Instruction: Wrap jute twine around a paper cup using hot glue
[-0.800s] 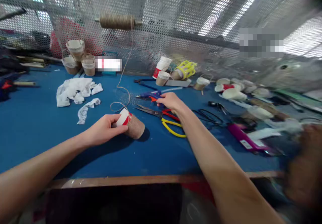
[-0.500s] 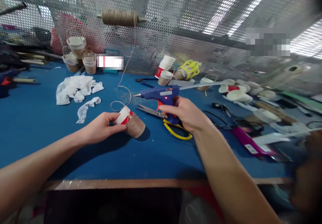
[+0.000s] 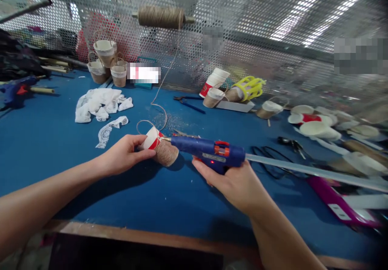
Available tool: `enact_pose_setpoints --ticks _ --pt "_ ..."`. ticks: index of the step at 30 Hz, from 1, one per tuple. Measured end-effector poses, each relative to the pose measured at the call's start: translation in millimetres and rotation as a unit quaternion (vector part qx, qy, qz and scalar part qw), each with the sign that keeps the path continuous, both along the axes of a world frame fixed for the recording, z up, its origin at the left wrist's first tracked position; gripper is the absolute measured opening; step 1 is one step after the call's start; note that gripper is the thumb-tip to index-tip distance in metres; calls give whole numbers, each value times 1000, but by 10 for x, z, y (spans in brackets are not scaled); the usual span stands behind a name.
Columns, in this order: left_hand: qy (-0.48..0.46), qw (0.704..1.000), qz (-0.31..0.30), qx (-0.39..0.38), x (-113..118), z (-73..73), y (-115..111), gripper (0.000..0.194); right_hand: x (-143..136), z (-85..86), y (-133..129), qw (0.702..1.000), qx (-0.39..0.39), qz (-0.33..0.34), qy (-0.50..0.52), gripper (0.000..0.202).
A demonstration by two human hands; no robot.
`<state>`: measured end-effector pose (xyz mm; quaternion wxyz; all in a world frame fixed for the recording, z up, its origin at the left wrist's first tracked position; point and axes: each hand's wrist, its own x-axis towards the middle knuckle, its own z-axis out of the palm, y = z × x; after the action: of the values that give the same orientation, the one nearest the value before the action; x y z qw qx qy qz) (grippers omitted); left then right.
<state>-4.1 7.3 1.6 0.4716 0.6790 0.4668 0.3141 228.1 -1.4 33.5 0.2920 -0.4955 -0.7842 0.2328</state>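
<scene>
My left hand (image 3: 124, 157) grips a paper cup (image 3: 160, 146) lying on its side on the blue table (image 3: 54, 140). Brown twine covers the cup's lower part; its red and white rim end stays bare. My right hand (image 3: 236, 183) holds a blue glue gun (image 3: 209, 150) with a long clear glue stick (image 3: 303, 169) out its back. The gun's metal tip touches the cup where the twine wrap ends. A strand of twine (image 3: 157, 102) runs from the cup up to a twine spool (image 3: 159, 17) on the mesh wall.
White lace scraps (image 3: 100, 104) lie at the left. Twine-wrapped cups (image 3: 107, 62) stand at the back left, more cups (image 3: 214, 90) and a yellow object (image 3: 250, 87) in the back middle. Black scissors (image 3: 292, 144), white lids (image 3: 315, 124) and a magenta object (image 3: 339, 203) crowd the right. Another glue gun (image 3: 15, 92) lies far left.
My right hand picked the blue glue gun up off the table and brought it left until its tip met the cup. My left hand kept hold of the cup.
</scene>
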Motion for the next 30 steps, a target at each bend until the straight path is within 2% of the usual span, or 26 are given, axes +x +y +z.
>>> enact_pose_setpoints --ticks 4,7,13,18,21,26,30 --pt "6 1000 6 3 7 5 4 28 15 -67 5 993 99 16 -67 12" --pt "0 1000 1 13 14 0 11 31 16 -94 10 985 142 33 -94 12" --pt "-15 1000 3 19 26 11 14 28 56 -54 -12 952 244 77 -167 17" --pt "-15 1000 4 16 22 23 -7 25 1 45 -27 956 240 66 -153 20" --pt "-4 1000 -2 14 18 31 -9 26 -17 46 -37 963 229 52 -134 19" --pt "19 999 4 34 16 46 3 21 9 28 -89 976 161 53 -139 17" --pt "27 999 4 40 13 49 -1 21 -20 86 -108 983 122 42 -129 16"
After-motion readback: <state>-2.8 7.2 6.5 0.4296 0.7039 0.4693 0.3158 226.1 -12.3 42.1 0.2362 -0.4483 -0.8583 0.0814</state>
